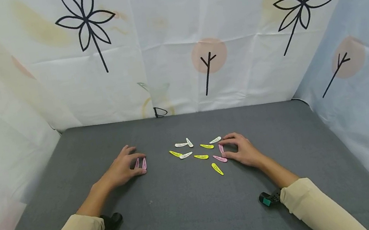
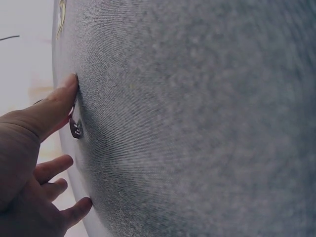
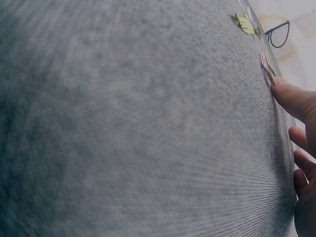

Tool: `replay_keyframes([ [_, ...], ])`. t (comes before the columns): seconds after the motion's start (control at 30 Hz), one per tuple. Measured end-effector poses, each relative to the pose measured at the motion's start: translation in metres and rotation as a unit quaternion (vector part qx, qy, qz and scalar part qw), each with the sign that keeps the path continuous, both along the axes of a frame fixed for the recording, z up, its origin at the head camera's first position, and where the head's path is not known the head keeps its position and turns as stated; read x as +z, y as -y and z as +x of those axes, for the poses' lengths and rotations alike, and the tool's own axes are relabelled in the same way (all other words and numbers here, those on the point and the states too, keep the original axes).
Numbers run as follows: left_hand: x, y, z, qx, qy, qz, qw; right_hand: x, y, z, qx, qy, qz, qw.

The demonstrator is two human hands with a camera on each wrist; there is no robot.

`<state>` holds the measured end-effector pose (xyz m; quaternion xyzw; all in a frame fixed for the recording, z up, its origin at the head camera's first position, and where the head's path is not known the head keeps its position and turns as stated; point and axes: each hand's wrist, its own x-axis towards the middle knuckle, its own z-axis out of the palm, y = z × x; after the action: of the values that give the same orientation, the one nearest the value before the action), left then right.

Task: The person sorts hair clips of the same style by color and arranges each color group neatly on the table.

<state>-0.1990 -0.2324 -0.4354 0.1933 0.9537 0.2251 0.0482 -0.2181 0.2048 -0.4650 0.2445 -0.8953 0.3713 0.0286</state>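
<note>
My left hand (image 1: 124,167), at nine o'clock from the loose clips (image 1: 201,157), pinches a pink clip (image 1: 144,164) beside its pink twin (image 1: 136,163); my right hand (image 1: 242,150), at three o'clock, pinches another pink clip (image 1: 221,149). It could bump the low pink clip (image 1: 220,159) at six o'clock, because they're so close. I read no words, just a D-like shape (image 1: 160,112) at eleven o'clock

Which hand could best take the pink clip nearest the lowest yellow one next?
Probably the right hand: its thumb is beside that pink clip; the left hand is farther away, at two other clips.
</note>
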Motion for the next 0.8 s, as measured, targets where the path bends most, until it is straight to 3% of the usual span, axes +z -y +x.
replay_keyframes([
  [0.3,-0.003,0.001,-0.003,0.004,0.006,-0.003,1.0,0.003,-0.001,-0.003,-0.001,-0.002,0.0,1.0],
  [0.8,-0.001,0.001,0.002,0.016,0.011,0.003,0.9998,0.01,-0.004,-0.002,-0.015,0.015,0.003,0.9998],
])
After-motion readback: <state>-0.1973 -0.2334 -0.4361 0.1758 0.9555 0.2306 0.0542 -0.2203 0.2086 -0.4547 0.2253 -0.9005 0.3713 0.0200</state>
